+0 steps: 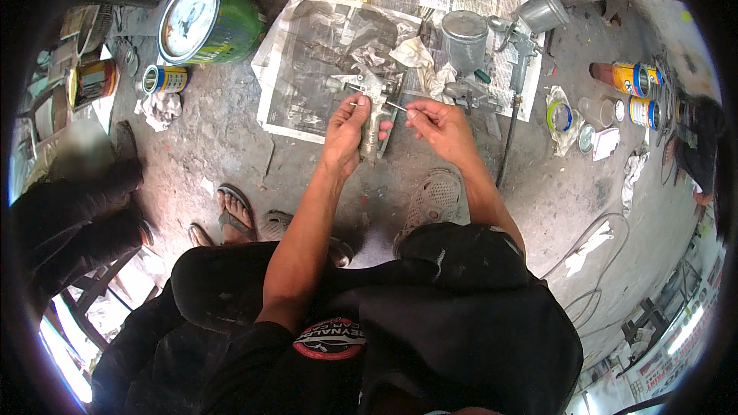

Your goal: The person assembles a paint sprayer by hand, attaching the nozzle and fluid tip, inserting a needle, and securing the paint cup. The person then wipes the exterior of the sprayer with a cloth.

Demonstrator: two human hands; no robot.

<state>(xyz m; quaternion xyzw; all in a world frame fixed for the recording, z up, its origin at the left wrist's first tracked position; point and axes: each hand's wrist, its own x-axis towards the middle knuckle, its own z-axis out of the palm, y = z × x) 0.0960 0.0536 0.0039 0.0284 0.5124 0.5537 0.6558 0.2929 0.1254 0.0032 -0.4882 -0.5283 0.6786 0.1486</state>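
Over on the left I see a green can [238,27] with a pale top standing beside spread newspaper [280,104]. Next, the left hand [346,129] has its fingers curled round a metal spray gun [375,100], held up over the newspaper's near edge. To its right, the right hand [440,127] pinches a thin rod [397,107] between thumb and fingertips, angled toward the gun's side; I can't tell whether it goes in. Farther right, a metal cup [464,42] stands on the newspaper.
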